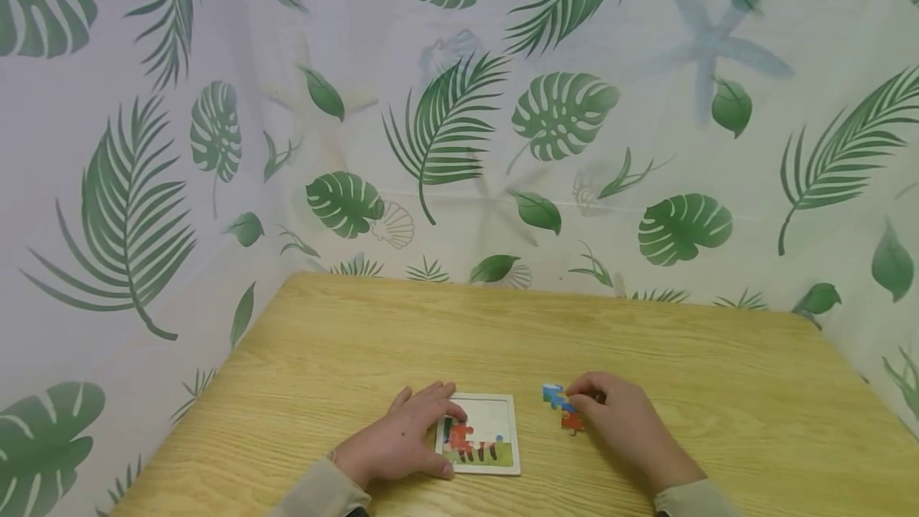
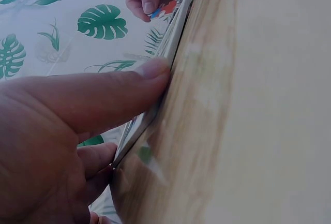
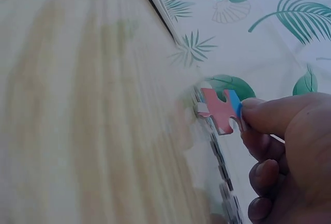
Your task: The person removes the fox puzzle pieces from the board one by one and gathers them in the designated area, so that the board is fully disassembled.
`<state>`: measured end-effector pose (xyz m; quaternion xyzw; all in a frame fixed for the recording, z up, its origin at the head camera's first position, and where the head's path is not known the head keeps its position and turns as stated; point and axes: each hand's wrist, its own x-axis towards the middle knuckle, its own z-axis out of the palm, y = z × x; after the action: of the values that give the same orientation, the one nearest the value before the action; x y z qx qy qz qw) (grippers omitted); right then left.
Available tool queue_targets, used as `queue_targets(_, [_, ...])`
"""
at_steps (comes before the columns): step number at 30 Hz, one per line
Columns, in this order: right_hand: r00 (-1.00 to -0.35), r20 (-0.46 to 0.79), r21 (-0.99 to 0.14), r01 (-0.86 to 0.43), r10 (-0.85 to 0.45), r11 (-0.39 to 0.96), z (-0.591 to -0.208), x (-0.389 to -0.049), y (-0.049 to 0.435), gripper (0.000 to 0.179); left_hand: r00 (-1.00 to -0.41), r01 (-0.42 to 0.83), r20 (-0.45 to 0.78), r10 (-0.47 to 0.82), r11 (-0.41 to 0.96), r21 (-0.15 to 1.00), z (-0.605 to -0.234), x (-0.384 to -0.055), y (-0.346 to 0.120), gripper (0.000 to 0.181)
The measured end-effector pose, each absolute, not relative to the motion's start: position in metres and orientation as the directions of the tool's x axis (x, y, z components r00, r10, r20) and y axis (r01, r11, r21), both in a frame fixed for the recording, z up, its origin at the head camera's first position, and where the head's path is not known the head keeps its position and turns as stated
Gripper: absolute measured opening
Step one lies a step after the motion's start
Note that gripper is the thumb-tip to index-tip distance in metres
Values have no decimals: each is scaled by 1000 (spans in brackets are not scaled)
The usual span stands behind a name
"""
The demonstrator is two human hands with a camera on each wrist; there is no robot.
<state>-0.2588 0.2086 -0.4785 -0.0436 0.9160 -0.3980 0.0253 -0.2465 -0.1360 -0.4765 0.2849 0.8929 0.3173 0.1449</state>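
My right hand (image 1: 625, 417) pinches a red and blue jigsaw piece (image 3: 220, 111) between thumb and fingertips, tilted up from the table. Close under that hand, more loose jigsaw pieces (image 1: 551, 396) lie in a small cluster, seen edge-on in the right wrist view. My left hand (image 1: 402, 433) holds a white-framed puzzle tray (image 1: 514, 437) at its left side. The thumb is at the tray's near edge, with the other fingers over its far left part. Red, green and striped pieces (image 1: 477, 453) fill the lower and left parts of the tray, while its upper right shows a pale base.
A wooden table (image 1: 431, 317) spreads beneath both hands, with the tray and loose pieces near its front. A white curtain (image 1: 459, 142) printed with green leaves hangs behind the table and along its left side.
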Motion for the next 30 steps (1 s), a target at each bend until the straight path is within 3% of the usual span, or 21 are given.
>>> queue_targets(10, [-991,-45,-725,-54,-125,687,-476,-264,228,11,-797,423,-70,601,637,644,-479,-248,-135,56])
queue_targets(18, [-982,-11,-631,-140,-189,763,-481,-263,229,5,-790,423,-79,608,634,647,-477,-247,-136,56])
queue_targets(30, [-976,28,-595,-189,-215,781,-482,-260,229,7,-786,421,-79,613,625,658,-480,-248,-137,55])
